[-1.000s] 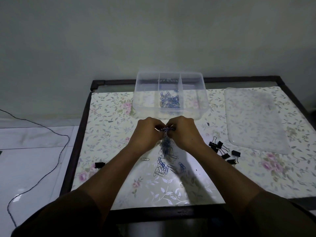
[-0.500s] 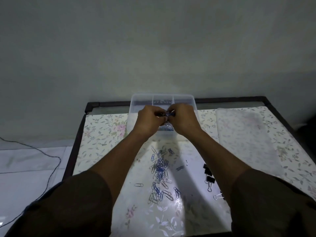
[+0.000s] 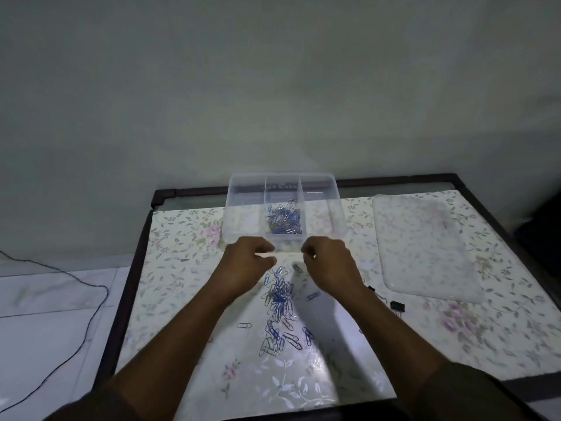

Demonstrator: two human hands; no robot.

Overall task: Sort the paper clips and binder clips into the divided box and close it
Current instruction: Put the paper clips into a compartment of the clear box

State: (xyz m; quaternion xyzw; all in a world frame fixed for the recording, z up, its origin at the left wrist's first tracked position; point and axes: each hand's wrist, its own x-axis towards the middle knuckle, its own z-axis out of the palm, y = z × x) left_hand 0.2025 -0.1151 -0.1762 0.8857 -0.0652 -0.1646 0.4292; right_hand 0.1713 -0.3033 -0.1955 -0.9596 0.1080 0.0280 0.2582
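Blue and silver paper clips partly fill the divided box, centre compartment. Most clips and binder clips remain on the table; lid off. Left hand and right hand are curled, apparently empty.

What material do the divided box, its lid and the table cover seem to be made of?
Divided box: clear, slightly frosted plastic; the paper clips inside show through its walls. Lid: likely the same translucent plastic, since the floral pattern shows through it. Table cover: probably glossy vinyl or glass over a floral print; it reflects light near the front edge.
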